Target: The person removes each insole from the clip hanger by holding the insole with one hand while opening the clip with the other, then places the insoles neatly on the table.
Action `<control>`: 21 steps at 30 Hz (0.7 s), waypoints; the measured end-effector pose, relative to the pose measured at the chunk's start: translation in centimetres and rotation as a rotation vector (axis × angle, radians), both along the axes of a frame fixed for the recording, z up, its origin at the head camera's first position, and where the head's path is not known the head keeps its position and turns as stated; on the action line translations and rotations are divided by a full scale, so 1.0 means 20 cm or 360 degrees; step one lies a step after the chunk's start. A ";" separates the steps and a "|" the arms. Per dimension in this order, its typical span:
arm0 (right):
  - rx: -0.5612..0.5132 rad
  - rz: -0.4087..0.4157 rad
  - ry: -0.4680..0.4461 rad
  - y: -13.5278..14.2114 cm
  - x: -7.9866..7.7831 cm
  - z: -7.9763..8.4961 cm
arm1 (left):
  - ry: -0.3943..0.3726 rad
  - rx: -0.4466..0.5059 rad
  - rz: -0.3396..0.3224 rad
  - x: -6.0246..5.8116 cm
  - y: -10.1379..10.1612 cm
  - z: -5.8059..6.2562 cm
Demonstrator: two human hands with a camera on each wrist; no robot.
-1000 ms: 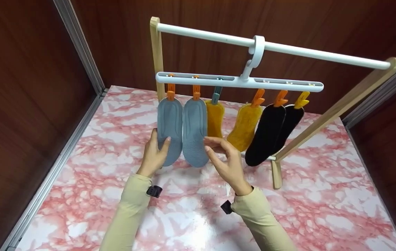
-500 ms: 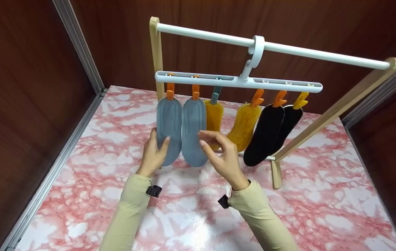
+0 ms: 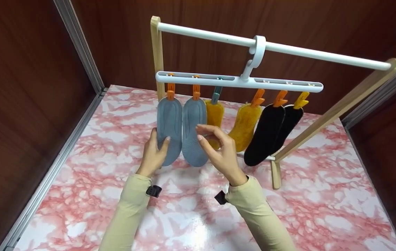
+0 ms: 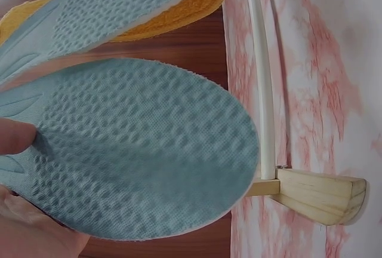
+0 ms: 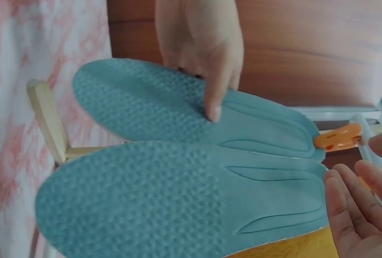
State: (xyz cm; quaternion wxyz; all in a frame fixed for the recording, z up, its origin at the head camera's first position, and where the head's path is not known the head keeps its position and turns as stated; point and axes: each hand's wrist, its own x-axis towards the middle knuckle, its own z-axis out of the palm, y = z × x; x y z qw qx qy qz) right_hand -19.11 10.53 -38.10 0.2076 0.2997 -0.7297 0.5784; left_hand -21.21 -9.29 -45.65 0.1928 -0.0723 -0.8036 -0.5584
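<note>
- Blue-grey insole (image 3: 169, 118), hanging: left hand (image 3: 151, 158) pinches its edge.
- Second blue-grey insole (image 3: 193, 115): right hand (image 3: 225, 153) near, fingers loosely curved, thumb apart, holding nothing.

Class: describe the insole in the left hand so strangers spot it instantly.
From the rack hangs a white hanger. At its left end, an orange clip holds a blue-grey insole. Unlike its twin alongside, this one is gripped by the left hand.

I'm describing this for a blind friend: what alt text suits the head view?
A person's left hand grips one of two blue-grey insoles clipped under a white hanger; the right hand is near the other. Yellow insoles and black insoles hang farther right.
</note>
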 end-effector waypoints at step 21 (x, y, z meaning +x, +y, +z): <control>0.0121 0.0128 0.0019 -0.08 -0.05 0.09 | 0.0034 0.0018 -0.0039 0.00 0.00 -0.01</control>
